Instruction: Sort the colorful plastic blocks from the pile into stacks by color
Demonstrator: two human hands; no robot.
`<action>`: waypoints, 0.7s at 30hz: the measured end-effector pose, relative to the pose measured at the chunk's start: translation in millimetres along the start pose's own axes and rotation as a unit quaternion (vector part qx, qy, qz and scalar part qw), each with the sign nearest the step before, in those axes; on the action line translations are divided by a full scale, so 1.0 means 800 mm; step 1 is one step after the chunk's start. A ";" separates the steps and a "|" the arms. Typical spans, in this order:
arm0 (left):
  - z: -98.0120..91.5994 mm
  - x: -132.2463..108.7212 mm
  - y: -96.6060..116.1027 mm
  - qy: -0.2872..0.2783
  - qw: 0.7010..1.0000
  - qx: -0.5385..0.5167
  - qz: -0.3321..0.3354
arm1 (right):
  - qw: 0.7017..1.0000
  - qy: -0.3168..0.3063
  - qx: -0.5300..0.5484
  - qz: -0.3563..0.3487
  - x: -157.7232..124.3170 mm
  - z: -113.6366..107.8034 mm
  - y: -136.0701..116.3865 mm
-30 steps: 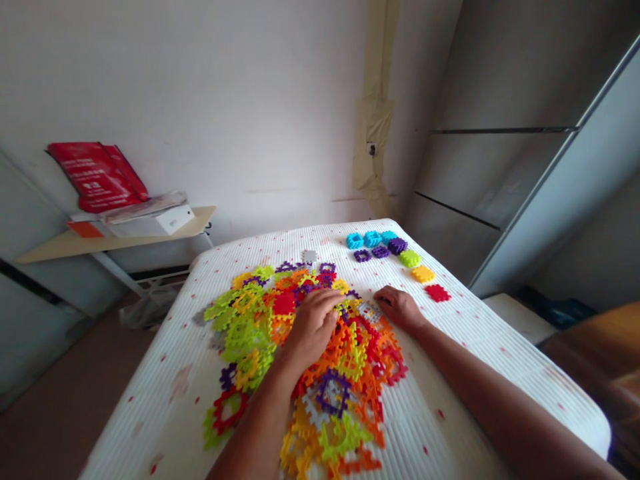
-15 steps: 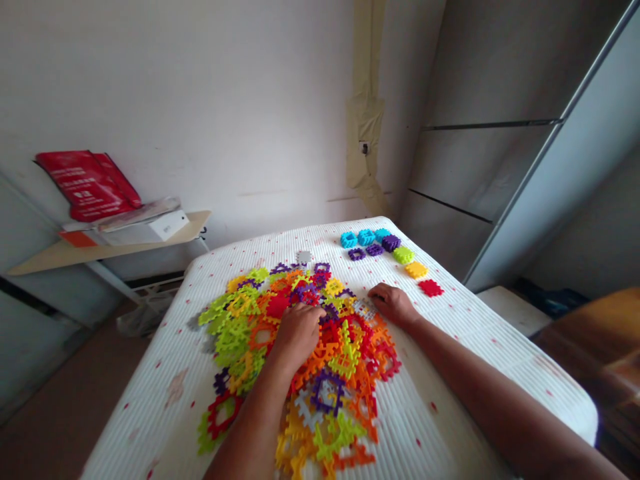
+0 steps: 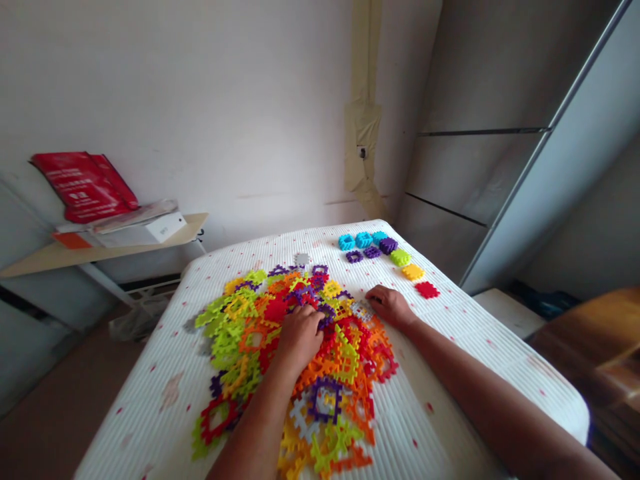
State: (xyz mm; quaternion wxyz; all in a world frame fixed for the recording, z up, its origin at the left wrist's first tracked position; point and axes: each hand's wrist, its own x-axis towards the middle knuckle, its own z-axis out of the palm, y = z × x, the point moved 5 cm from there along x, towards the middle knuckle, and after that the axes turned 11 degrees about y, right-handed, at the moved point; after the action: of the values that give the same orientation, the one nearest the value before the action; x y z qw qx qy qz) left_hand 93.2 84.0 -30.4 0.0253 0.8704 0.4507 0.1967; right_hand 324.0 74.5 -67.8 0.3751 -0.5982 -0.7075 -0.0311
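- Left hand (image 3: 301, 333) is down in the middle of the jigsaw-edged plastic pile (image 3: 323, 367), knuckles up and fingers curled under. Whether a piece is pinched there, cannot tell; the fingertips are hidden. The curl suits flat, tangled pieces, which probably have to be lifted by an edge.
- Right hand (image 3: 393, 305) is low at the pile's right border, fingers bent in and close to a grey lattice piece (image 3: 361, 311). Grasp unclear: the palm side is out of sight. Sitting at the border, it seems placed to leave the other hand room.
- Pile lies loose on the quilted cover (image 3: 135, 393), colours mixed and overlapping; green mostly to the left, orange and red to the right. A solid red square (image 3: 275, 309) shows just beside the left hand.
- Beyond the right hand, well apart from the pile: blue pieces (image 3: 364, 240), a purple stack (image 3: 388, 246), then green (image 3: 400, 257), yellow (image 3: 413, 272) and red (image 3: 427, 289) down the side. Each colour has its own spot, likely to keep colours from mingling.
- Two purple frames (image 3: 355, 257) lie near the blue, probably grouped with the purple stack.
- One grey square (image 3: 301, 259) lies just past the pile's far edge; reason unclear.
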 end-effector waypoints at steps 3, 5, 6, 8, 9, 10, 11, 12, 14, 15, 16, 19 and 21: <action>0.002 0.000 -0.003 0.002 1.000 0.003 -0.006 | 1.000 -0.002 -0.002 0.001 0.000 0.000 -0.001; 0.002 0.000 -0.004 0.005 1.000 0.002 -0.012 | 1.000 -0.004 -0.002 -0.001 0.001 0.000 -0.002; 0.002 0.001 -0.004 0.007 1.000 0.000 -0.015 | 1.000 -0.005 -0.003 -0.001 0.001 0.000 -0.002; 0.001 0.001 -0.003 0.012 1.000 -0.009 -0.021 | 1.000 -0.005 -0.004 -0.002 0.001 0.000 -0.002; 0.000 0.000 -0.003 0.015 0.999 -0.015 -0.025 | 1.000 -0.005 -0.004 -0.002 0.000 0.000 -0.002; -0.001 0.000 -0.003 0.020 0.999 -0.023 -0.029 | 1.000 -0.004 -0.004 -0.004 0.000 0.000 -0.002; -0.002 0.000 -0.003 0.024 0.999 -0.032 -0.033 | 1.000 -0.004 -0.003 -0.006 0.000 0.000 -0.002; -0.004 0.000 -0.004 0.030 0.998 -0.044 -0.039 | 1.000 -0.003 -0.002 -0.008 0.000 0.000 -0.002; -0.007 0.002 -0.007 0.044 0.995 -0.072 -0.054 | 1.000 -0.001 0.000 -0.012 -0.001 0.000 -0.002; -0.009 0.002 -0.009 0.052 0.993 -0.090 -0.063 | 1.000 0.000 0.001 -0.013 -0.001 0.000 -0.001; -0.010 0.004 -0.012 0.061 0.989 -0.109 -0.075 | 1.000 0.000 0.001 -0.014 -0.001 0.000 -0.001; -0.012 0.007 -0.024 0.091 0.972 -0.179 -0.123 | 1.000 -0.001 0.000 -0.013 -0.001 0.001 0.000; -0.011 0.009 -0.032 0.110 0.952 -0.236 -0.161 | 1.000 -0.004 0.001 -0.008 0.000 0.000 -0.001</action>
State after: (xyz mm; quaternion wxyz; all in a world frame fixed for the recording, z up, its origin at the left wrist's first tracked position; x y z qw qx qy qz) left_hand 73.9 103.5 -26.0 0.2113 0.7287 0.5255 0.3850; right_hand 323.5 74.3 -67.8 0.3728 -0.5920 -0.7138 -0.0312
